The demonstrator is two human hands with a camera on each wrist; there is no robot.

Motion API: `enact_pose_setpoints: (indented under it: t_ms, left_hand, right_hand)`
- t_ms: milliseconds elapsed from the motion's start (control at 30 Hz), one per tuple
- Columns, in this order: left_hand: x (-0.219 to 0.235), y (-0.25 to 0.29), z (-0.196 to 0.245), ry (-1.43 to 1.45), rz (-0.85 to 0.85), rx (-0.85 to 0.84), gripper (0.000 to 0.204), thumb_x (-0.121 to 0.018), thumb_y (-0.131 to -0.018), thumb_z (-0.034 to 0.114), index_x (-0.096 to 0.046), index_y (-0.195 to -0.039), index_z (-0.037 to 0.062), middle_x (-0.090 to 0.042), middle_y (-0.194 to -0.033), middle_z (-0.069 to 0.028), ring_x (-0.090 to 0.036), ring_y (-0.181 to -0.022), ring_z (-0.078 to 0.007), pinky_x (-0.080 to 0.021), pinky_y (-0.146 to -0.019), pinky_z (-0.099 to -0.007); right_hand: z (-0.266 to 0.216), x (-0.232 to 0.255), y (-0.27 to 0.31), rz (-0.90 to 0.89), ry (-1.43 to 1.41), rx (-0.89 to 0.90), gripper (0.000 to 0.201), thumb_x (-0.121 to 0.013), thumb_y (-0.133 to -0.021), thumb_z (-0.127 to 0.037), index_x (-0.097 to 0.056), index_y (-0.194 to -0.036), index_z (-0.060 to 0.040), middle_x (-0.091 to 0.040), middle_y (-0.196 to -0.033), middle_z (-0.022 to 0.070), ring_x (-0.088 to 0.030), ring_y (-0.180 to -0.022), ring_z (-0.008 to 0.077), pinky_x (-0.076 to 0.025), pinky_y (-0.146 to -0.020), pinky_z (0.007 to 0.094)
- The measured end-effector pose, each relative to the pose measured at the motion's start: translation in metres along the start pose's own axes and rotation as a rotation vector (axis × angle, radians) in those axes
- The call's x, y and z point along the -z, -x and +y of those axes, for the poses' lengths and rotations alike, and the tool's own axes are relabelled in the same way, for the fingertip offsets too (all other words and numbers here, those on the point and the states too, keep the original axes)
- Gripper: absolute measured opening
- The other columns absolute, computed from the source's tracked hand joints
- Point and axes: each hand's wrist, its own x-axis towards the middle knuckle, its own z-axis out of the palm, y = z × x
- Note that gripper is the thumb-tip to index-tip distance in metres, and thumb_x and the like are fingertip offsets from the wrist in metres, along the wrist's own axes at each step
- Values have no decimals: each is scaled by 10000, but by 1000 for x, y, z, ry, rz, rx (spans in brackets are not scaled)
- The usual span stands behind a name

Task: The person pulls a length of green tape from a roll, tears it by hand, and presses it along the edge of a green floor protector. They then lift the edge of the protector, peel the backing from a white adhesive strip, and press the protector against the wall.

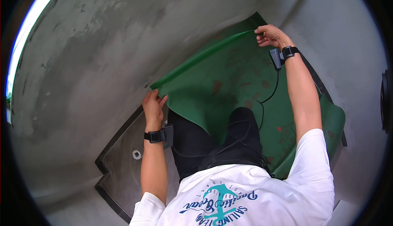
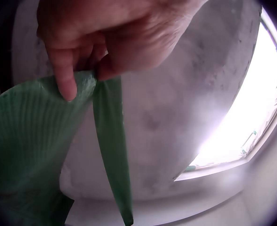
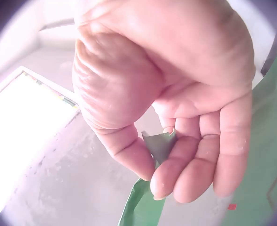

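Note:
A large green sheet [image 1: 245, 74] with reddish-brown smudges spreads over the floor and against the wall, its upper edge folded over in a strip. The left hand [image 1: 153, 109] pinches the sheet's left corner; in the left wrist view that hand [image 2: 115, 37] has the green material [image 2: 30, 132] between thumb and fingers, and a narrow strip hangs below. At the upper right the right hand [image 1: 272, 36] pinches the other end of the folded edge. The right wrist view shows this hand [image 3: 176, 94] with the green strip [image 3: 145, 202] between thumb and index finger.
A grey plastered wall [image 1: 102, 42] curves around the left and top. Black edging [image 1: 123, 132] runs along the floor, near a small white round fitting [image 1: 136, 155]. The person's dark-trousered legs [image 1: 241, 132] are by the sheet. A bright window [image 2: 232, 127] stands beyond.

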Motion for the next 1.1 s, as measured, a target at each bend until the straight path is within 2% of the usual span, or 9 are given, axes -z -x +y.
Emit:
enact_pose_setpoints:
  t_ms: [100, 167, 233, 267, 400, 600, 733, 800, 1100]
  left_hand:
    - [-5, 10, 2, -5, 48, 7, 158, -583, -957, 137, -608, -967, -18, -634, -953, -77, -638, -837, -157, -589, -726, -283]
    - [-4, 14, 5, -9, 41, 0, 166, -592, -958, 151, -612, -944, -14, -615, -899, -57, -619, -794, -139, -587, -712, -278]
    - [-11, 24, 5, -9, 41, -20, 178, -601, -958, 164, -616, -920, -9, -597, -845, -36, -600, -752, -120, -585, -698, -273]
    - [-14, 28, 3, -40, 43, -32, 193, -607, -964, 183, -620, -895, 3, -554, -790, -10, -559, -707, -97, -582, -685, -268]
    - [-22, 48, 6, -94, 40, -107, 246, -614, -984, 229, -622, -831, 37, -435, -682, 46, -447, -617, -44, -580, -666, -257]
    - [-41, 82, 1, -163, 152, -288, 220, -605, -994, 223, -649, -919, 20, -484, -708, 50, -463, -627, -26, -575, -617, -243]
    - [-58, 107, -4, -201, 218, -362, 224, -603, -998, 226, -653, -957, 11, -506, -719, 50, -470, -625, -20, -569, -583, -231]
    - [-69, 122, -2, -236, 281, -429, 232, -603, -999, 230, -650, -953, 7, -513, -723, 50, -474, -624, -18, -567, -574, -224]
    - [-105, 145, -3, -372, 424, -503, 223, -594, -1003, 209, -666, -974, 0, -544, -756, 42, -498, -649, -19, -568, -575, -215]
  right_hand:
    - [-3, 0, 7, 20, -19, -80, 385, -701, -817, -227, -524, -1079, -6, -617, -850, 99, -623, -775, 238, -560, -798, 433]
    - [-5, -7, 5, 37, -6, -69, 360, -692, -847, -232, -549, -1076, 6, -616, -867, 99, -629, -787, 235, -568, -797, 424]
    - [-5, -5, 2, 81, 9, 38, 336, -680, -881, -237, -571, -1075, 15, -615, -866, 96, -635, -800, 229, -576, -793, 397]
    - [-6, -7, 3, 114, 9, 57, 224, -698, -897, -263, -587, -927, -71, -622, -792, 44, -625, -731, 181, -569, -740, 374]
    - [-6, -10, 1, 134, 29, 127, 233, -697, -902, -276, -589, -909, -70, -626, -798, 43, -626, -733, 172, -570, -730, 356]
    - [2, -4, -25, 131, 61, 343, 283, -702, -907, -325, -617, -934, -56, -646, -842, 43, -642, -765, 153, -565, -718, 310]
    - [12, 3, -45, 91, 59, 403, 307, -697, -912, -332, -630, -964, -37, -663, -874, 51, -657, -799, 152, -564, -729, 311]
    - [17, -3, -52, 118, 4, 487, 384, -708, -887, -314, -651, -1027, 38, -692, -915, 119, -676, -859, 181, -576, -714, 326]
    - [51, -12, -93, 21, -81, 429, 345, -706, -905, -337, -657, -1019, -16, -690, -916, 77, -675, -871, 162, -556, -737, 326]
